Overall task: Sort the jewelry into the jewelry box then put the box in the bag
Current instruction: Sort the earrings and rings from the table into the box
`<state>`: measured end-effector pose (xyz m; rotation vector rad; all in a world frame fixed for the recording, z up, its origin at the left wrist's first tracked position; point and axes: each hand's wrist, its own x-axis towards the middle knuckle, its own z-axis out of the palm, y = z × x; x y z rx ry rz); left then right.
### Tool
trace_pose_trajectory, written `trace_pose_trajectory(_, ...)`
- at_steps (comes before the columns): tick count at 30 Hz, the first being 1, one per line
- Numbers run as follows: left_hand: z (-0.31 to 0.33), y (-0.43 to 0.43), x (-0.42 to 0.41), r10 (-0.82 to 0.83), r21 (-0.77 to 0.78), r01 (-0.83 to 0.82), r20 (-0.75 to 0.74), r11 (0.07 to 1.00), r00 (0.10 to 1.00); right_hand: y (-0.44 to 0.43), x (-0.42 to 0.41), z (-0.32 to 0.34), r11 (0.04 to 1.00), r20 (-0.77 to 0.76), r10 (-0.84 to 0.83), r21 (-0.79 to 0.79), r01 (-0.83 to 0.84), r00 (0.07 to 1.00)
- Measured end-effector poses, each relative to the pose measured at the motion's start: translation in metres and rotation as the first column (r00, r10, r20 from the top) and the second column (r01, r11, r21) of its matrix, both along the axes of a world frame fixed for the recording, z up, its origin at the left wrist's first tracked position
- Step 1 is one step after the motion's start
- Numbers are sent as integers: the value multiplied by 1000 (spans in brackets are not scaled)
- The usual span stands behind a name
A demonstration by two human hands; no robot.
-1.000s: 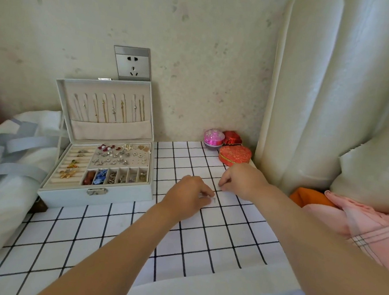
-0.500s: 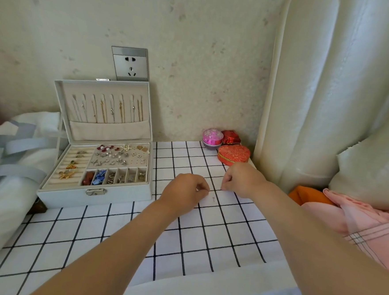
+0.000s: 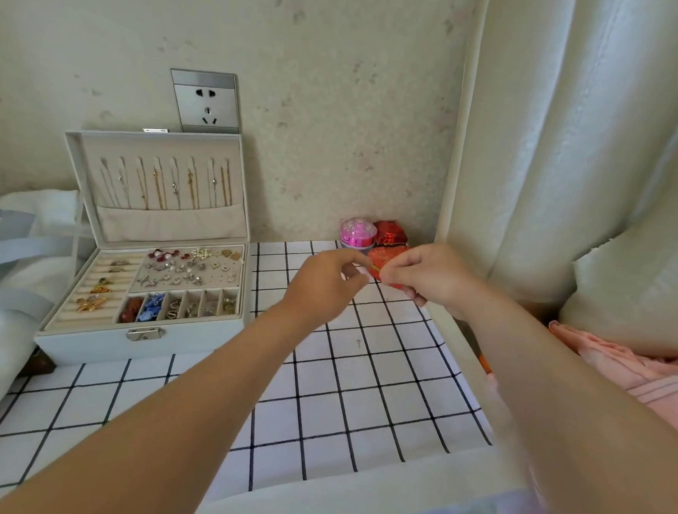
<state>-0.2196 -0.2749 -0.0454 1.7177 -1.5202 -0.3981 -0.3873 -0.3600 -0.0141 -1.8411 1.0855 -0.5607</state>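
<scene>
A white bag (image 3: 3, 273) lies at the far left, and the open jewelry box (image 3: 143, 337) stands touching it at its 3 o'clock on the checked tabletop (image 3: 318, 416), with rings, earrings and chains already in its compartments and lid. At the box's 3 o'clock the left hand (image 3: 323, 288) is raised with a narrow grip, thumb and forefinger curled toward a small pale piece (image 3: 362, 273); I cannot tell if they touch it. The right hand (image 3: 428, 279) holds its grip pinched at that piece, in front of a red round box (image 3: 385, 260), with a pink box (image 3: 357, 232) at 11 o'clock.
</scene>
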Motion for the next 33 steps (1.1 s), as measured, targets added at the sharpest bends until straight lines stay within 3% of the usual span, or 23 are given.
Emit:
trace_pose_trajectory(4, 17, -3, 4, -61, -43, 60, -19, 997, 998, 3, 6, 6, 995, 137, 22, 90, -34, 990)
trace_pose_trajectory(9, 31, -1, 18, -54, -64, 52, -25, 997, 998, 5, 21, 15, 994, 184, 37, 94, -55, 982)
trace_pose_trajectory(17, 43, 18, 41, 48, -74, -45, 52, 996, 997, 19, 57, 20, 995, 254, 38, 77, -59, 966)
trace_pose_trajectory(26, 51, 61, 96, 191, -98, -193, -29, 976, 981, 51, 121, 28, 988, 301, 110, 72, -138, 947)
trace_pose_trajectory(29, 54, 80, 118, 240, -90, -252, -124, 964, 963, 59, 149, 25, 995, 307, 88, 13, -96, 948)
trace_pose_trajectory(33, 50, 104, 148, 319, -50, -331, -161, 942, 934, 65, 180, 18, 964, 145, 105, -257, -65, 984)
